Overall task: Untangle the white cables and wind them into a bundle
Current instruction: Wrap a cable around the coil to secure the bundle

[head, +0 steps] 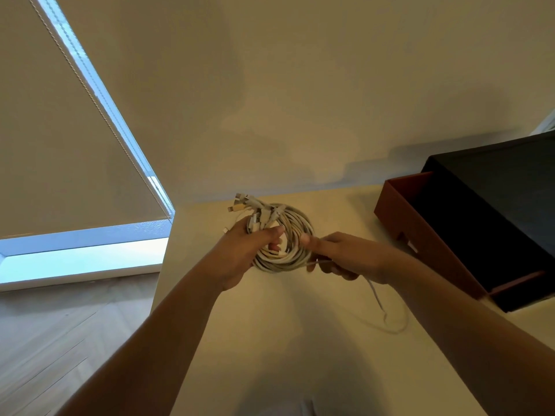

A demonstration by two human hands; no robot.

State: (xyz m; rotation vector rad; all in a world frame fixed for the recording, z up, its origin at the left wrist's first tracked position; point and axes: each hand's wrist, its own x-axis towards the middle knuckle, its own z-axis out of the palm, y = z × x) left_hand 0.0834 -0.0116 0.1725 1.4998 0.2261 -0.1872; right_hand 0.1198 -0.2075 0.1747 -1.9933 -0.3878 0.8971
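A left hand is gripping the coiled white cables; the right hand, at the coil's three o'clock, is pinching a loose strand

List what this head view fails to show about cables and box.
Head view throughout.
Coil of white cables: count unclear; strands overlap, left hand covers part.
Loose white cable tail below right hand: blurred, end unreadable.
Open reddish-brown box: inside too dark, cut by right edge.
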